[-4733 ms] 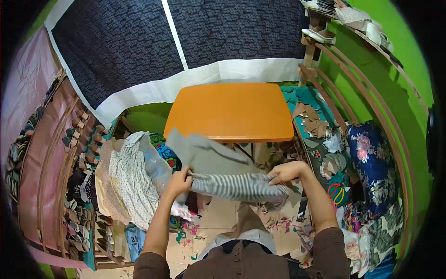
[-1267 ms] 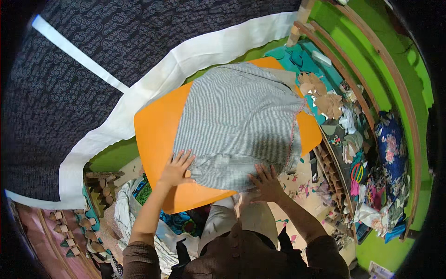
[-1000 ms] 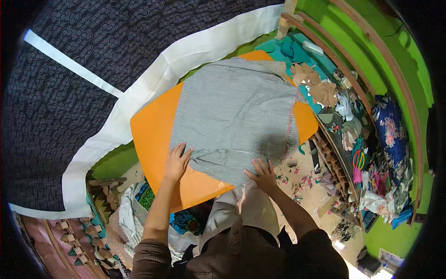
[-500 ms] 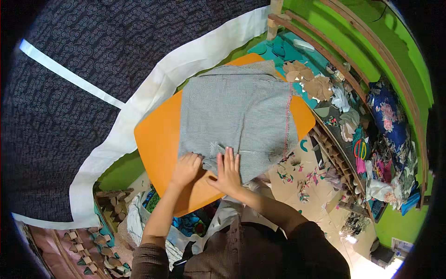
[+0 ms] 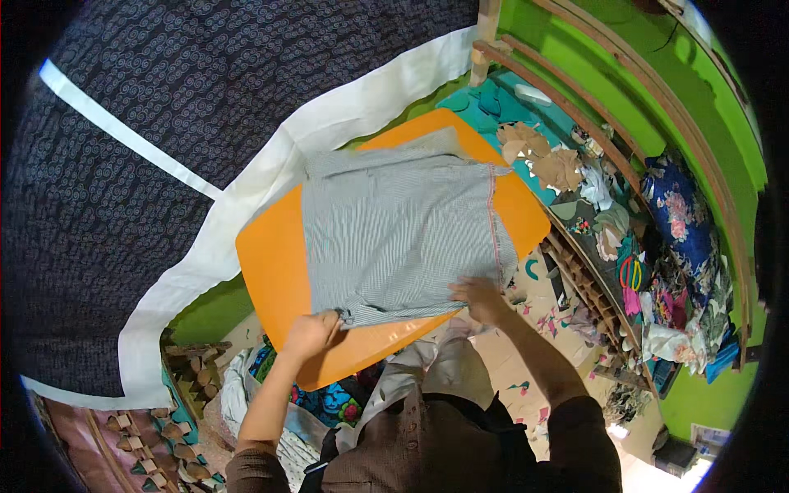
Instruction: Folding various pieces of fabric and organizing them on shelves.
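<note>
A grey, finely checked cloth point(image 5: 394, 222) lies over an orange tabletop point(image 5: 267, 263), with a red-stitched edge along its right side. Its near edge is folded over in a narrow strip. My left hand point(image 5: 311, 335) has its fingers closed on the near left corner of this cloth, where the fabric bunches a little. On the near right part of the cloth rests my right hand point(image 5: 481, 299), its fingers stretched out toward the left and touching the fabric.
Dark patterned fabric with a white border point(image 5: 279, 156) hangs at left. Wooden shelving point(image 5: 592, 304) at right holds fabric scraps point(image 5: 559, 168), yellow-and-red-handled scissors point(image 5: 631, 273) and a blue floral bundle point(image 5: 678, 205). Scraps litter the floor point(image 5: 493, 370). Colourful cloth point(image 5: 329, 403) lies below the table.
My right hand has slid right along the cloth's near edge, away from my left hand. My left hand has moved slightly nearer me. The cloth has shifted toward me, its near edge now straighter.
</note>
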### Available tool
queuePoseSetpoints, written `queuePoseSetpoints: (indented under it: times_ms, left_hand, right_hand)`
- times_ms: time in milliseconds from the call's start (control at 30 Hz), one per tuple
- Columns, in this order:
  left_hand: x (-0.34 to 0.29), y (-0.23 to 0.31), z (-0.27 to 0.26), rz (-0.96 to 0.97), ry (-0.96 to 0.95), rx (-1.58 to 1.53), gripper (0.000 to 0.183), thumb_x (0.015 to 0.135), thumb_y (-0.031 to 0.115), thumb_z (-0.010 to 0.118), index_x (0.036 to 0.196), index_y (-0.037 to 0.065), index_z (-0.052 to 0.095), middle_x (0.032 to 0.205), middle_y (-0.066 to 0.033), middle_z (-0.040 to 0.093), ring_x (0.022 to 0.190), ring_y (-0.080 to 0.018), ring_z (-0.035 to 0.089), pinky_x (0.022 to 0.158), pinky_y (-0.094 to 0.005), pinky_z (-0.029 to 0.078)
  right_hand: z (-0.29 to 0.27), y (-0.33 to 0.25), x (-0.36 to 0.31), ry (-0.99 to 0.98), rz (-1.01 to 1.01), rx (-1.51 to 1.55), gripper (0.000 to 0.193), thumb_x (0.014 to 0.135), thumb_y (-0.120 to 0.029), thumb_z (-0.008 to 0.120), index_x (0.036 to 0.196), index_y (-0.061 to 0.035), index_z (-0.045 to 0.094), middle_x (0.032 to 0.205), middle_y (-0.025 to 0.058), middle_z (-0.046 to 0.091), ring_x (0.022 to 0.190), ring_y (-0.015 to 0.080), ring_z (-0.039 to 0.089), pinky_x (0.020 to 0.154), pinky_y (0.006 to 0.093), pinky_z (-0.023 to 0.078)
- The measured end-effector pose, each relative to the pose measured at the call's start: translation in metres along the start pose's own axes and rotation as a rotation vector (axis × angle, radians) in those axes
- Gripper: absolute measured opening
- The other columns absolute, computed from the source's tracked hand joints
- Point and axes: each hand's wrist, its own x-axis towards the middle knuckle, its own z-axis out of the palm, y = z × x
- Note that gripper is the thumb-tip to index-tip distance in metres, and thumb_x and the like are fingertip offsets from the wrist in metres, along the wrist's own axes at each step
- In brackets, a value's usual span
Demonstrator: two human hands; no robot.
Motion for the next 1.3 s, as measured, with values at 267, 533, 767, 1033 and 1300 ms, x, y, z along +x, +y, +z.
queuePoseSetpoints:
  times_ms: [267,533,767,1033,1300]
  left_hand:
    - [-0.010,0.018,-0.030,-0.082,-0.499,-0.576,0.045,0.093,0.040,0.036,0.087,0.000,0.055,0.071,-0.0182,0.056,0.067,-0.0315,0.055,0.065,-0.0380,0.044]
    - [-0.007,-0.011,-0.027,-0.340,-0.294,-0.899,0.038,0.082,0.040,0.061,0.076,0.003,0.056,0.056,-0.0009,0.042,0.056,-0.0077,0.041,0.052,-0.0273,0.037]
    - [0.054,-0.074,-0.012,-0.569,-0.035,-0.621,0.035,0.079,0.038,0.065,0.090,0.005,0.064,0.060,-0.0042,0.055,0.056,-0.0132,0.051,0.056,-0.0307,0.043]
    - [0.073,-0.125,0.004,-0.800,0.017,-0.686,0.040,0.083,0.041,0.057,0.075,0.002,0.062,0.064,-0.0086,0.059,0.061,-0.0173,0.055,0.058,-0.0330,0.042]
    - [0.136,0.011,0.018,-0.759,0.520,-0.154,0.042,0.084,0.038,0.052,0.117,0.012,0.048,0.129,-0.0106,0.041,0.116,-0.0309,0.038,0.096,-0.0487,0.029]
  right_hand:
    - [-0.097,0.046,0.022,-0.827,0.182,0.198,0.040,0.066,-0.007,0.053,0.105,-0.0063,0.059,0.086,0.0184,0.062,0.078,0.0333,0.059,0.068,0.0401,0.045]
    - [-0.159,0.120,0.092,-0.848,0.173,0.123,0.046,0.065,-0.009,0.059,0.110,-0.0057,0.057,0.094,0.0180,0.062,0.086,0.0292,0.060,0.071,0.0356,0.046]
    - [-0.164,0.169,0.205,-0.599,0.161,0.172,0.037,0.067,-0.011,0.059,0.104,-0.0081,0.063,0.085,0.0088,0.066,0.075,0.0196,0.061,0.068,0.0309,0.047]
    - [-0.126,0.206,0.267,-0.170,0.151,0.424,0.022,0.072,-0.012,0.059,0.092,-0.0045,0.063,0.087,0.0120,0.064,0.083,0.0247,0.060,0.074,0.0339,0.046]
    - [-0.059,0.091,0.216,0.380,0.117,-0.024,0.028,0.084,-0.014,0.048,0.107,0.0001,0.051,0.118,0.0225,0.046,0.112,0.0345,0.042,0.090,0.0502,0.035]
